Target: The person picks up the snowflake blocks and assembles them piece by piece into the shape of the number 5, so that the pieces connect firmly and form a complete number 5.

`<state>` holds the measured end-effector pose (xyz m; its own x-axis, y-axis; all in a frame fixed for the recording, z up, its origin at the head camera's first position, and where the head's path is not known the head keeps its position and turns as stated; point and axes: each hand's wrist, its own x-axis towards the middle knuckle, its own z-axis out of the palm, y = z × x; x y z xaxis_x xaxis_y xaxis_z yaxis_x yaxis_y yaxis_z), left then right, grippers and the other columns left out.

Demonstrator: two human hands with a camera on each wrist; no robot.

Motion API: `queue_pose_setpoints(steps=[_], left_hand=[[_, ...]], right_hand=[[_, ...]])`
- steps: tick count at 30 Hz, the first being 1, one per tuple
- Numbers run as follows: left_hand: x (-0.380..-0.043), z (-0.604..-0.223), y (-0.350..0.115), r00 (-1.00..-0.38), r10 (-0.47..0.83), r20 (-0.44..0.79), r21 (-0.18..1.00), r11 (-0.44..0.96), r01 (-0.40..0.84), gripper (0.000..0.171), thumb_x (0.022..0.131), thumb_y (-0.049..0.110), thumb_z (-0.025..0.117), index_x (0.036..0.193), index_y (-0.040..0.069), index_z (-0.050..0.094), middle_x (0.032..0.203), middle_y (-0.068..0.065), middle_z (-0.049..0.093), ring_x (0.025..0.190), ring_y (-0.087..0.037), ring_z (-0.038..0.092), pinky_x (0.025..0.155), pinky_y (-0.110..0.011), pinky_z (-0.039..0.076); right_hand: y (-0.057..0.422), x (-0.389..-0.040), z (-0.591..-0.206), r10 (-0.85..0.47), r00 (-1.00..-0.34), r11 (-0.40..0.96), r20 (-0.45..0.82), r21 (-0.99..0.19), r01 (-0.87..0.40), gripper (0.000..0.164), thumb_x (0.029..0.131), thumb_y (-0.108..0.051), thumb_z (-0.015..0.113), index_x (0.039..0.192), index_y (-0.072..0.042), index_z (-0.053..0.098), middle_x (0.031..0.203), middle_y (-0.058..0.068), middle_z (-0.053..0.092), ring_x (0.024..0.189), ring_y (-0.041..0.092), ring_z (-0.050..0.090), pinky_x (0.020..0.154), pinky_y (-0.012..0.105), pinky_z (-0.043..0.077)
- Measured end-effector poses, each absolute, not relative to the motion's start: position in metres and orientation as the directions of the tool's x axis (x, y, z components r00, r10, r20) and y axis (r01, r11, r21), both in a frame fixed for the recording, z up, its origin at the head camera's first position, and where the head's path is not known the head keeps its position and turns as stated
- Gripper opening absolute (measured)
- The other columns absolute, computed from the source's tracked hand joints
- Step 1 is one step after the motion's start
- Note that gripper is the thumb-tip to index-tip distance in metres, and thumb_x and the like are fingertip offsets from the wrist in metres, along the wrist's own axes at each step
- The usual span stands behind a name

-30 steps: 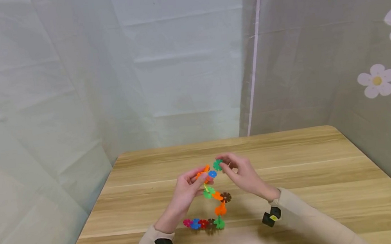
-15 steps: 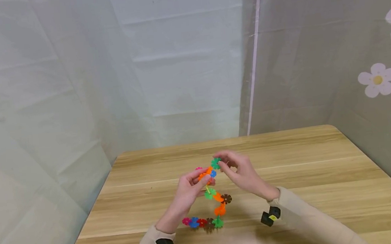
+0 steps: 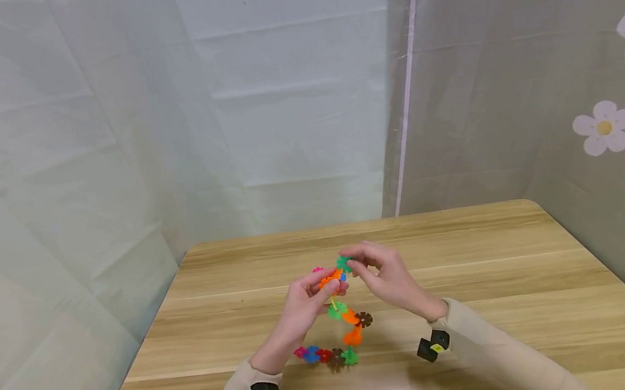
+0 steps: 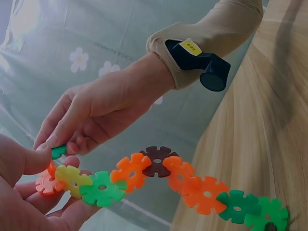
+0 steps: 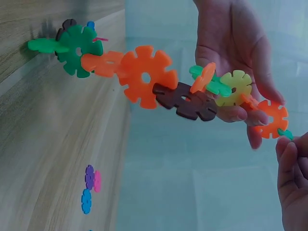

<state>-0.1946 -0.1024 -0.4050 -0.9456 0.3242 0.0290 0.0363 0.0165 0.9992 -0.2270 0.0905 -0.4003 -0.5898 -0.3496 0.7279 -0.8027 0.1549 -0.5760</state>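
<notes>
A chain of flower-shaped plastic interlocking discs rises from the table between the hands. My left hand [image 3: 300, 303] pinches an orange disc [image 5: 274, 119] at its upper end. Against that disc's slotted edge, my right hand [image 3: 385, 276] holds a small green disc [image 3: 344, 263] between thumb and fingers. Below the left fingers follow a yellow disc [image 4: 72, 180], a light green disc [image 4: 103, 187], an orange disc [image 4: 130, 173] and a brown disc [image 4: 159, 161]. The chain's lower row, with a red disc [image 3: 324, 356] and a green disc [image 3: 350, 357], lies near the tabletop.
Behind the left hand, a blue disc [image 5: 86, 201], a purple disc [image 5: 89, 177] and a pink disc [image 5: 97, 181] lie on the wooden table [image 3: 495, 278]. A pale curtain [image 3: 293, 109] hangs beyond the table's far edge.
The right hand has brought the green disc slightly left, up against the orange disc. The left hand has shifted a little right with the chain, keeping its pinch.
</notes>
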Motion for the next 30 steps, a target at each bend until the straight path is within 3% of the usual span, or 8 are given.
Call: queue_pose_setpoints(steps=[4,9,20,30], left_hand=[[-0.194,-0.403,-0.101,-0.942,0.332,0.043,0.999,0.017,0.051,0.046,0.096,0.022,0.061,0.135,-0.001,0.053,0.109,-0.022,0.07,0.092,-0.009,0.068,0.085,-0.032,0.057],[-0.194,-0.398,-0.099,-0.944,0.325,0.051,0.998,0.028,0.064,0.045,0.096,0.022,0.061,0.133,-0.001,0.055,0.104,-0.014,0.072,0.093,-0.011,0.068,0.081,-0.029,0.058],[-0.196,-0.392,-0.094,-0.956,0.293,0.028,1.0,-0.007,0.027,0.041,0.096,0.021,0.06,0.13,-0.001,0.058,0.1,-0.011,0.071,0.086,-0.009,0.064,0.071,-0.02,0.054],[-0.196,-0.389,-0.092,-0.951,0.307,0.04,0.999,-0.009,0.039,0.042,0.097,0.023,0.059,0.13,-0.001,0.057,0.101,-0.014,0.07,0.084,-0.01,0.063,0.073,-0.019,0.053]], right_hand=[[0.091,-0.225,-0.399,-0.344,-0.576,0.134,0.742,-0.568,-0.812,0.021,0.083,0.018,0.061,0.101,0.01,0.067,0.09,0.019,0.068,0.063,0.01,0.053,0.051,0.018,0.046],[0.091,-0.225,-0.394,-0.324,-0.602,0.105,0.73,-0.605,-0.79,0.022,0.086,0.016,0.06,0.103,0.006,0.069,0.089,0.017,0.068,0.063,0.012,0.053,0.051,0.019,0.046],[0.091,-0.224,-0.392,-0.303,-0.632,0.052,0.714,-0.65,-0.759,0.02,0.09,0.009,0.058,0.107,0.005,0.068,0.087,0.016,0.067,0.063,0.008,0.053,0.046,0.02,0.043],[0.093,-0.224,-0.39,-0.313,-0.65,0.072,0.692,-0.665,-0.743,0.02,0.091,0.007,0.059,0.109,0.003,0.068,0.088,0.013,0.068,0.063,0.007,0.055,0.05,0.021,0.047]])
